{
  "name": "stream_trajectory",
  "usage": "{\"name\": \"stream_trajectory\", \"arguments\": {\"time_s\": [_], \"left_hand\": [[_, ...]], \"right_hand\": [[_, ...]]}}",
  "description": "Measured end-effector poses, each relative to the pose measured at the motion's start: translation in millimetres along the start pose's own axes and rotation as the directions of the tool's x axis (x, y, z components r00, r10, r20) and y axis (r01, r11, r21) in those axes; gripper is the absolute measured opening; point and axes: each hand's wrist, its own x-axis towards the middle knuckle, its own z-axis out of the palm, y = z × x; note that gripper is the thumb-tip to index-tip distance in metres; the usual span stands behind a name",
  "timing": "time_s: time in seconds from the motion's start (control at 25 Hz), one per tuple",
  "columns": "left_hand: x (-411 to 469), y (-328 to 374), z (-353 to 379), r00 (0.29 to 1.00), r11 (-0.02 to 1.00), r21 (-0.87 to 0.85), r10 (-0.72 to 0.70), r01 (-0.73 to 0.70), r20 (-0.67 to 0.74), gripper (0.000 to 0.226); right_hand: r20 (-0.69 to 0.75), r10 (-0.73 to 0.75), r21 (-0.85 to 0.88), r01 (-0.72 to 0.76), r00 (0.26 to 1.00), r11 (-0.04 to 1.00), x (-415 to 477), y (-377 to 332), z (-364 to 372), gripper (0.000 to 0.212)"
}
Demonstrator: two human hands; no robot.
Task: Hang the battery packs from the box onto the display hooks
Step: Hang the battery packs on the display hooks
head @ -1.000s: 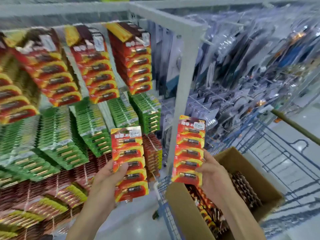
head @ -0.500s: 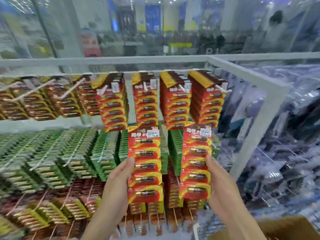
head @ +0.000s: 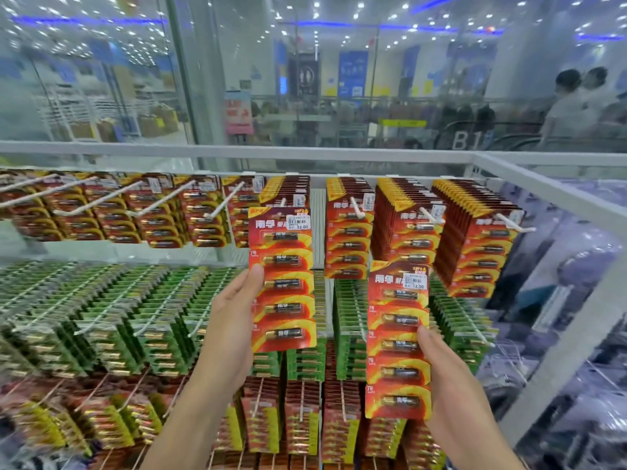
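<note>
- The left hand point(head: 234, 320) pinches a red battery pack point(head: 283, 279) by its left edge. The thumb is on the front and the other fingers are hidden behind the card.
- That pack is upright, its top overlapping a full stack point(head: 291, 188) in the top row, just below a white display hook point(head: 283, 202).
- The right hand point(head: 441, 368) pinches a second red battery pack point(head: 397, 340) by its right edge, thumb in front, the other fingers hidden.
- The second pack is lower, in front of the green battery packs point(head: 135, 317).
- A white rack frame point(head: 543, 184) borders the display.
</note>
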Motion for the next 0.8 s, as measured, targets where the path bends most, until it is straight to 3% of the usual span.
{"name": "stream_trajectory", "arguments": {"time_s": [0.32,0.68,0.8], "left_hand": [[14.3,-2.6,-5.4,1.0,0.999,-0.029,-0.028,0.027,-0.013,0.033],[60.4,-11.9,-4.8,0.999,0.997,0.059,-0.047,0.046,0.011,0.035],[82.1,-12.6,0.0,1.0,0.995,0.097,-0.027,0.026,0.002,0.032]], "right_hand": [[0.026,-0.026,0.028,0.026,0.999,0.999,1.7,-6.1,2.6,0.046],[0.046,-0.142,-0.139,0.147,0.989,0.979,13.8,-22.9,25.3,0.043],[0.052,-0.149,-0.241,0.157,0.988,0.958,26.4,-27.7,36.3,0.069]]}}
